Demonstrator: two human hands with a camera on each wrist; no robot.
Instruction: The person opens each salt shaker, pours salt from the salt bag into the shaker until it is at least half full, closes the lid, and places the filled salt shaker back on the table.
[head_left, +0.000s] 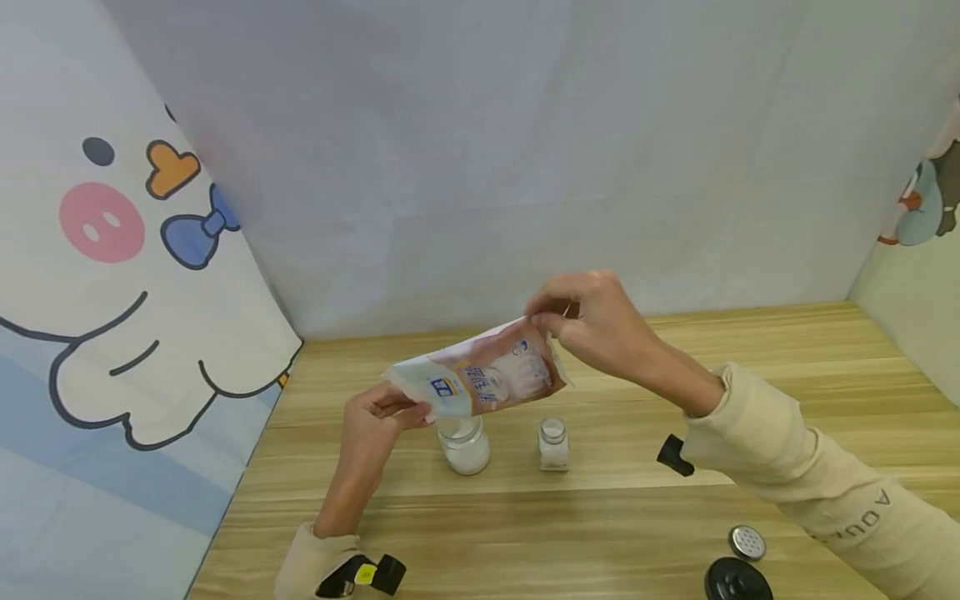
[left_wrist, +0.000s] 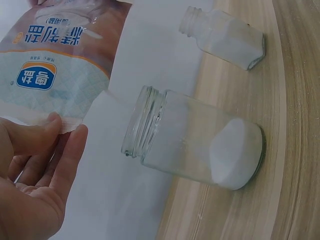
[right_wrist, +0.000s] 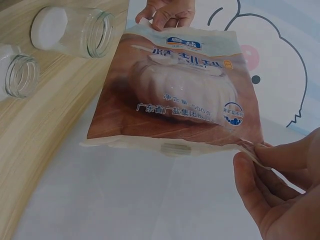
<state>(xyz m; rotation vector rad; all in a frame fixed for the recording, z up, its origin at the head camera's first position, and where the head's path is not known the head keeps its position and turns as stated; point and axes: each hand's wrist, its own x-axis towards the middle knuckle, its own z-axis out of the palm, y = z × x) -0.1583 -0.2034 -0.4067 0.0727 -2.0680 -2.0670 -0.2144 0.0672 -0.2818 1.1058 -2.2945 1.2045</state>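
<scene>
A pink-and-pale-blue printed bag of salt (head_left: 495,375) is held tilted in the air, its pale-blue end lower. Its near edge is pinched between thumb and fingers of my left hand (head_left: 375,425). At the raised brown end, my right hand (head_left: 600,325) pinches a corner. The low end hangs just above a wide-mouthed glass jar (left_wrist: 200,140), which has a white heap (left_wrist: 235,152) at its bottom. To the right of the jar stands a small square glass bottle (head_left: 553,450) without a cap, with white contents. Whether salt is flowing I cannot tell.
A perforated metal cap (head_left: 747,542) and a round black lid (head_left: 738,580) lie at the front right of the wooden table (head_left: 525,542), near my right sleeve. A grey cloth backdrop (head_left: 487,167) rises behind the table. On the left hangs a cartoon-printed cloth (head_left: 112,333).
</scene>
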